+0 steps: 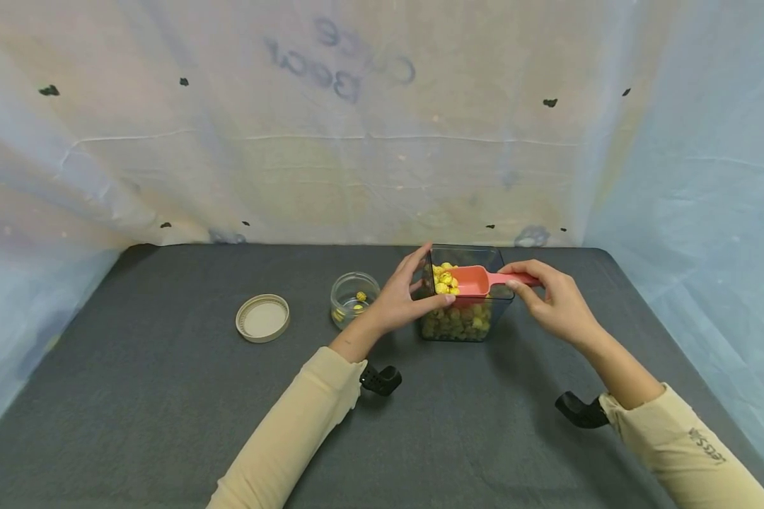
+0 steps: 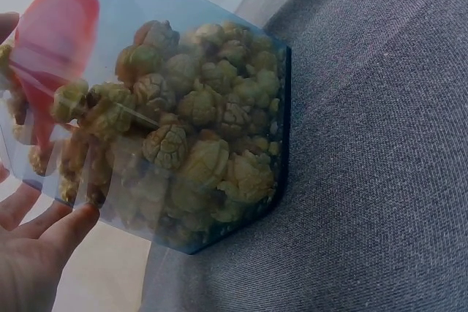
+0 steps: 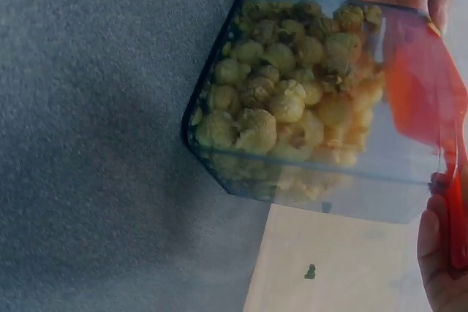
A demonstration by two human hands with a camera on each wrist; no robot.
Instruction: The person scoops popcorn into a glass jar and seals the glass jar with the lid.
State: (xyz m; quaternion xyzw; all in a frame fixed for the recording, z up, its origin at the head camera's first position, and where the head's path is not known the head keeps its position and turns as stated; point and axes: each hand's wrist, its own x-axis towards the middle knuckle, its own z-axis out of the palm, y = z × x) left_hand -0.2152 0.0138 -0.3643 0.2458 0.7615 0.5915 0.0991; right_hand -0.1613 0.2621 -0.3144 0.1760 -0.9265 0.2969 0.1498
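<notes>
Pale sheeting (image 1: 382, 177) backs a dark desk (image 1: 165, 396), where a see-through container (image 1: 467, 256) stands at our one o'clock. Our left hand (image 1: 397, 302) grips its nine o'clock side, fingers and thumb spread; our right hand (image 1: 552, 302) pinches the red scoop (image 1: 474, 281) by its three o'clock handle. We judge the container stiff and slick, best clasped across opposite walls, the popcorn (image 1: 444, 284) light, crushable.
</notes>
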